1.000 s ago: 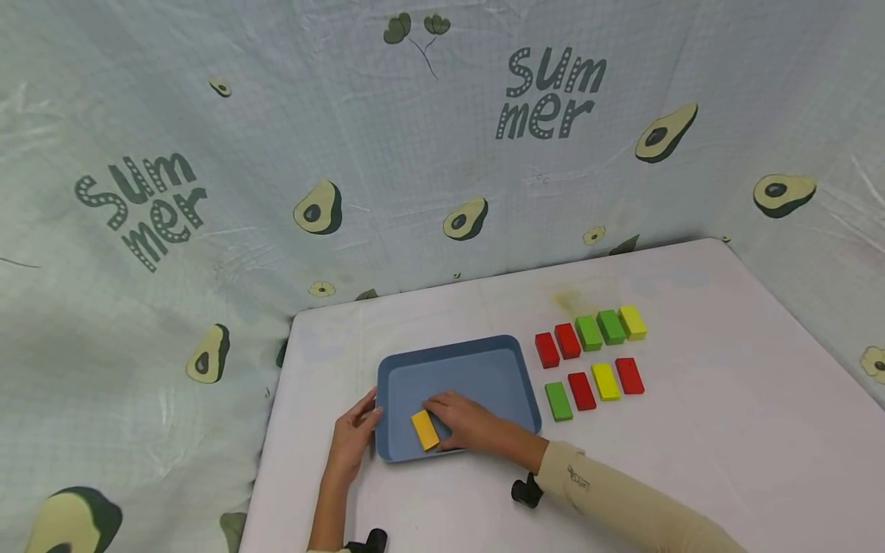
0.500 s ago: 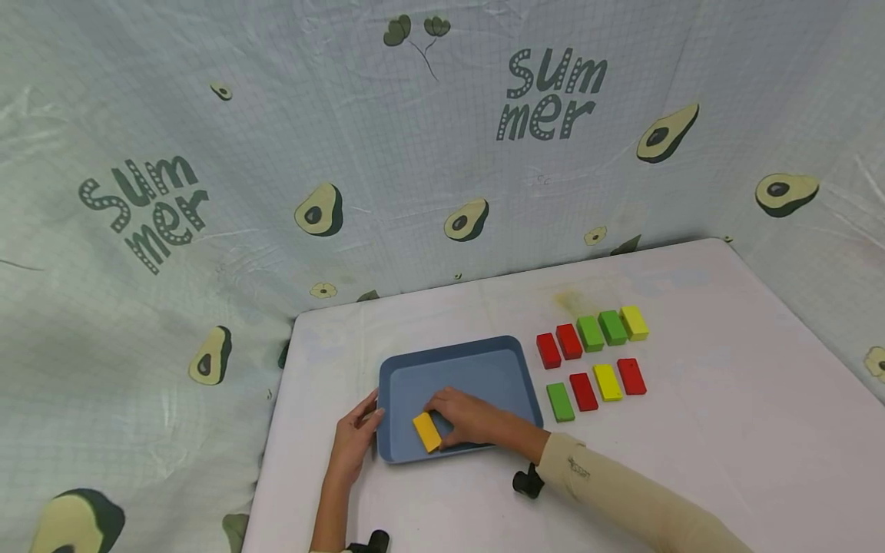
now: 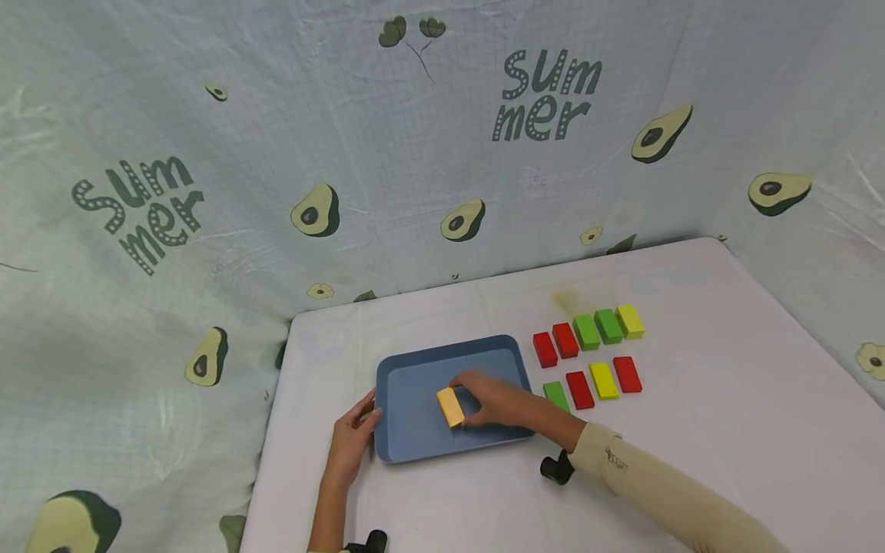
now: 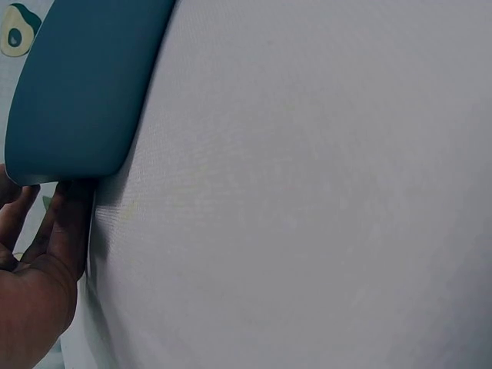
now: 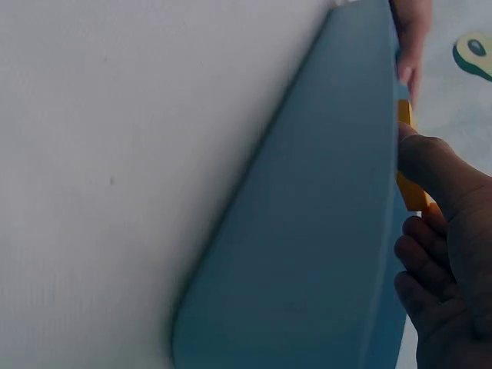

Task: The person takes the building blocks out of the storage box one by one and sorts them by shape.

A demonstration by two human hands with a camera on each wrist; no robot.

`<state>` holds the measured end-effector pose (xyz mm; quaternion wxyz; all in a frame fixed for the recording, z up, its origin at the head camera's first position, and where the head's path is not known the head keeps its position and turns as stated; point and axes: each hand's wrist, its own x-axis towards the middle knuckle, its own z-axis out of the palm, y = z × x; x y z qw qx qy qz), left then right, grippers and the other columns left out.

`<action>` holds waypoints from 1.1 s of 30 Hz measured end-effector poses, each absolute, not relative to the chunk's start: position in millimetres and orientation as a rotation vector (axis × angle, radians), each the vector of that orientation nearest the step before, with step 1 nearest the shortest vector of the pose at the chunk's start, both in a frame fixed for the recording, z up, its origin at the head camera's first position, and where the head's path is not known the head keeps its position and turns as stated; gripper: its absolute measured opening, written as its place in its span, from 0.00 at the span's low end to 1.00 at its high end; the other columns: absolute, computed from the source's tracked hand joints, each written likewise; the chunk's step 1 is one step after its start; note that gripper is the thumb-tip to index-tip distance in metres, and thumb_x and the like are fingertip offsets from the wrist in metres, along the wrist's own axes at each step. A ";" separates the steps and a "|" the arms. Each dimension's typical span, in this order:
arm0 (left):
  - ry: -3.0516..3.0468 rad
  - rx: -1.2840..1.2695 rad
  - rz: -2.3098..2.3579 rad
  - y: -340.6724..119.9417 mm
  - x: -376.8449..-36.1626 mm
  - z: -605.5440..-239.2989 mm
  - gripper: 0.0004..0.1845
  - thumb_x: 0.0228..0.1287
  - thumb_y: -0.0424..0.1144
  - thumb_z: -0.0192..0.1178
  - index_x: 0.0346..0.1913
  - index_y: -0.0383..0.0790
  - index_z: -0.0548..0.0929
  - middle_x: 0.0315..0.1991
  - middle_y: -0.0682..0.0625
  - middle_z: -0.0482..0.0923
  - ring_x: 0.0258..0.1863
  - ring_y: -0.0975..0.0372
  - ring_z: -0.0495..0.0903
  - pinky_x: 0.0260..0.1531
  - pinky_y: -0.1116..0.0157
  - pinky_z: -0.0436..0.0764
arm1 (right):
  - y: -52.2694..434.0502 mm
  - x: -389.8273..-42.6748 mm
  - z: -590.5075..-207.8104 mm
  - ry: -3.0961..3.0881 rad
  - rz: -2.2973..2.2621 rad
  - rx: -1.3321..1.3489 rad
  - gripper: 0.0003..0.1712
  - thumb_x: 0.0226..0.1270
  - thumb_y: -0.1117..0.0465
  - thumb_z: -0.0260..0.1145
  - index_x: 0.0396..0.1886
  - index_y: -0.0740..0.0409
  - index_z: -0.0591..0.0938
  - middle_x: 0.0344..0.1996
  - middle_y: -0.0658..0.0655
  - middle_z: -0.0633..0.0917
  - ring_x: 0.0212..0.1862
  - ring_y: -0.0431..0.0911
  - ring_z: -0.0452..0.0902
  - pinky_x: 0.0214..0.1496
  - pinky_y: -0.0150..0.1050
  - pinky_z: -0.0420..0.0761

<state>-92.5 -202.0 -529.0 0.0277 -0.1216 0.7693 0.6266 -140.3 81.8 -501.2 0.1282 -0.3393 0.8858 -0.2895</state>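
Low in the middle of the head view, the right hand [image 3: 494,399] has its fingers curled round an orange-yellow block [image 3: 450,406], pinching it inside the blue tray [image 3: 415,384]; the block sits near the tray's centre, a little toward the near side, and whether it touches the tray floor or is just lifted off it I cannot tell. In the right wrist view the same block [image 5: 409,181] shows only as a thin orange strip at the right edge of the frame, between the thumb and the curled fingers [image 5: 419,250], with the tray's outer wall [image 5: 307,254] filling the middle of the picture. The left hand [image 3: 354,435] rests at the tray's left rim, lower left of the tray in the head view, its fingers against the edge; in the left wrist view those fingers [image 4: 65,223] lie fairly straight beneath the tray's rounded corner [image 4: 77,84] at the upper left of the frame, touching it rather than clasping it. To the right of the tray on the white table [image 3: 726,399] lie two rows of red, green and yellow blocks [image 3: 589,332], the nearest green one [image 3: 554,393] just beside the right wrist. An avocado-print cloth [image 3: 207,153] marked "summer" hangs behind the table.
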 end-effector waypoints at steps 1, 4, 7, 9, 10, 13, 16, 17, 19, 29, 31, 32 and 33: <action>2.377 -0.375 1.933 -202.0 -92.4 -529.1 0.25 0.66 0.35 0.58 0.66 0.39 0.70 0.58 0.38 0.70 0.54 0.53 0.72 0.42 0.74 0.73 | 85.8 -141.1 -499.5 2.573 -0.865 -0.972 0.35 0.53 0.53 0.75 0.60 0.54 0.71 0.56 0.52 0.74 0.58 0.45 0.67 0.57 0.41 0.71; 2.383 -0.374 1.917 -202.5 -92.2 -529.2 0.26 0.66 0.36 0.58 0.66 0.39 0.70 0.58 0.38 0.70 0.54 0.53 0.72 0.42 0.74 0.73 | 97.2 -143.7 -496.7 2.583 -0.902 -0.950 0.35 0.53 0.52 0.74 0.60 0.54 0.71 0.56 0.52 0.74 0.58 0.46 0.67 0.55 0.42 0.72; 2.375 -0.379 1.917 -203.3 -92.4 -529.3 0.26 0.66 0.36 0.58 0.66 0.40 0.70 0.58 0.38 0.70 0.54 0.53 0.72 0.42 0.73 0.73 | 107.9 -146.1 -496.5 2.617 -0.913 -0.933 0.36 0.53 0.52 0.74 0.60 0.54 0.71 0.56 0.52 0.74 0.58 0.46 0.67 0.54 0.42 0.73; 2.374 -0.375 1.915 -203.7 -92.4 -529.1 0.26 0.66 0.37 0.59 0.66 0.39 0.70 0.59 0.38 0.70 0.54 0.54 0.72 0.42 0.73 0.73 | 114.8 -147.6 -496.7 2.644 -0.914 -0.917 0.36 0.52 0.52 0.75 0.61 0.54 0.72 0.56 0.51 0.74 0.58 0.46 0.67 0.54 0.42 0.74; 2.372 -0.374 1.918 -203.8 -92.3 -528.8 0.26 0.66 0.37 0.59 0.66 0.39 0.70 0.59 0.38 0.70 0.54 0.54 0.72 0.42 0.73 0.73 | 118.0 -148.3 -496.5 2.657 -0.911 -0.910 0.37 0.52 0.52 0.75 0.61 0.54 0.72 0.56 0.51 0.74 0.58 0.46 0.67 0.54 0.42 0.74; 2.369 -0.369 1.925 -204.5 -92.4 -527.9 0.26 0.65 0.36 0.59 0.66 0.39 0.70 0.59 0.38 0.70 0.54 0.54 0.72 0.41 0.74 0.73 | 127.1 -149.7 -493.8 2.675 -0.938 -0.891 0.38 0.51 0.53 0.76 0.61 0.55 0.72 0.57 0.53 0.74 0.59 0.47 0.67 0.54 0.43 0.74; 2.372 -0.365 1.924 -205.3 -92.6 -527.2 0.26 0.65 0.36 0.59 0.66 0.39 0.70 0.59 0.39 0.70 0.54 0.54 0.72 0.41 0.74 0.73 | 135.5 -150.4 -490.6 2.683 -0.967 -0.872 0.38 0.51 0.54 0.76 0.61 0.55 0.72 0.57 0.54 0.74 0.59 0.49 0.67 0.54 0.45 0.73; 2.371 -0.368 1.926 -205.4 -92.6 -527.4 0.26 0.65 0.36 0.59 0.66 0.39 0.70 0.59 0.39 0.70 0.54 0.55 0.72 0.41 0.74 0.73 | 138.3 -150.3 -489.6 2.685 -0.980 -0.862 0.38 0.51 0.54 0.76 0.61 0.56 0.72 0.57 0.55 0.74 0.58 0.49 0.67 0.54 0.45 0.73; 2.368 -0.374 1.927 -205.1 -92.4 -527.7 0.26 0.65 0.36 0.59 0.66 0.39 0.70 0.58 0.39 0.70 0.53 0.55 0.73 0.41 0.74 0.73 | 144.4 -150.1 -488.7 2.696 -0.998 -0.833 0.38 0.50 0.55 0.76 0.61 0.56 0.72 0.56 0.55 0.74 0.58 0.50 0.68 0.54 0.46 0.74; 2.381 -0.377 1.917 -203.9 -89.8 -527.4 0.26 0.66 0.37 0.59 0.66 0.38 0.70 0.57 0.38 0.70 0.51 0.57 0.73 0.40 0.73 0.73 | 185.5 -151.4 -486.5 2.703 -1.188 -0.694 0.37 0.51 0.56 0.76 0.61 0.57 0.71 0.56 0.59 0.74 0.54 0.54 0.71 0.50 0.47 0.76; 2.378 -0.367 1.926 -203.5 -90.0 -527.9 0.25 0.66 0.36 0.59 0.66 0.38 0.70 0.57 0.37 0.70 0.51 0.56 0.73 0.40 0.72 0.74 | 196.2 -152.0 -488.3 2.693 -1.212 -0.670 0.38 0.51 0.57 0.76 0.61 0.58 0.71 0.56 0.59 0.74 0.54 0.55 0.71 0.50 0.48 0.76; 2.380 -0.365 1.924 -203.2 -90.0 -527.9 0.25 0.66 0.36 0.58 0.66 0.38 0.70 0.57 0.37 0.70 0.51 0.56 0.73 0.40 0.73 0.74 | 202.0 -151.8 -489.0 2.694 -1.211 -0.656 0.38 0.51 0.57 0.76 0.62 0.58 0.71 0.56 0.59 0.74 0.54 0.55 0.70 0.50 0.49 0.76; 2.378 -0.366 1.924 -202.9 -89.9 -528.0 0.25 0.66 0.36 0.58 0.66 0.38 0.70 0.58 0.37 0.70 0.51 0.56 0.73 0.40 0.73 0.74 | 207.8 -151.3 -489.9 2.698 -1.198 -0.640 0.38 0.51 0.57 0.76 0.62 0.58 0.70 0.56 0.59 0.74 0.55 0.55 0.70 0.51 0.49 0.75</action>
